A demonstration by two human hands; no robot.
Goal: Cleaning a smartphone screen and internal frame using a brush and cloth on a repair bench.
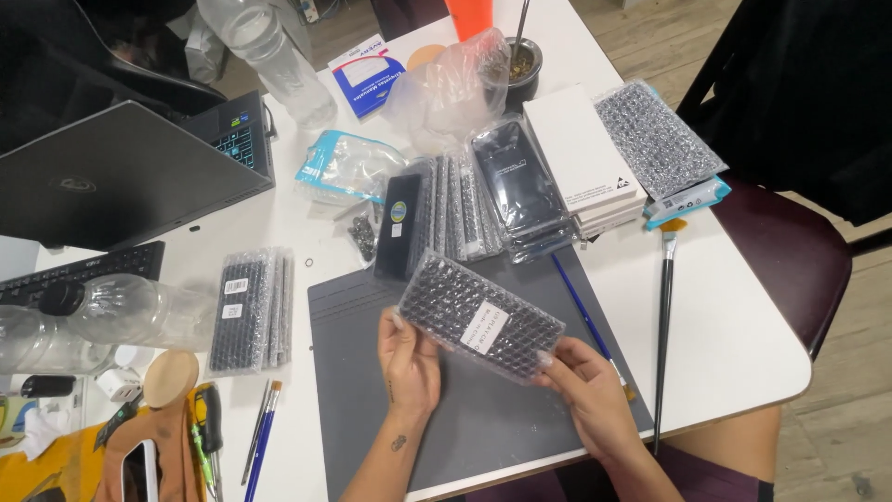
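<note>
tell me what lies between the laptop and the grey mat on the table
In the head view, a stack of bubble-wrapped packs lies on the white table between the laptop and the grey mat.

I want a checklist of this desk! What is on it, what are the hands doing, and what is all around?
Surface: white table with a grey mat in front of the person.
Job's things: bubble-wrapped packet with a white label, held over the mat.
Clutter: more wrapped packets, white boxes, plastic bottles, laptop, paintbrushes, bagged items.
Grippers: left hand holds the packet's near left edge; right hand holds its right end.
Cables: nothing seen.
Surroundings: wooden floor, dark red seat beside the table.
</note>
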